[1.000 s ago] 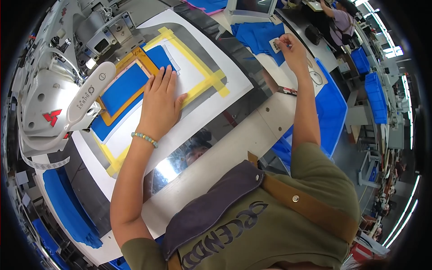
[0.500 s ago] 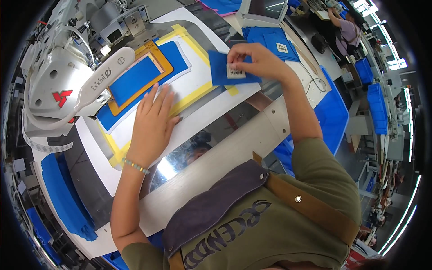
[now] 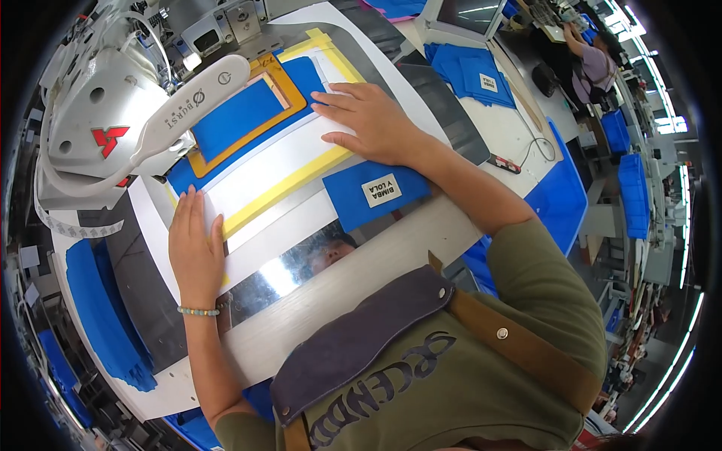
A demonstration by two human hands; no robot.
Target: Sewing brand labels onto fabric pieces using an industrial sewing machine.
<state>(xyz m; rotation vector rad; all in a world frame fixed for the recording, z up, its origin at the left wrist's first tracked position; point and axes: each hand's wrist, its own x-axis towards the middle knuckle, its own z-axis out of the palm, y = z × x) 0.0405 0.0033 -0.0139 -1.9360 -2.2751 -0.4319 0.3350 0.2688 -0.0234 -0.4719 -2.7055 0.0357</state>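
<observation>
My left hand, wearing a bead bracelet, lies flat with fingers out on the left end of a white template board edged with yellow tape. My right hand rests spread near the board's right end. Between them and the white machine head sits blue fabric with an orange rectangular frame on it, framing a blue panel. A blue piece with a white label lies just below my right hand, near the board's front edge. A pale paddle-shaped handle overhangs the frame's left part.
More labelled blue pieces lie on the table at right, beside a blue tub. Long blue cloth hangs at left. A screen-like device stands at the back. A co-worker in lilac works at the far right.
My right hand has brought a labelled blue piece from the right pile, let it go, and moved onto the board. My left hand has slid down and left, off the frame area.
</observation>
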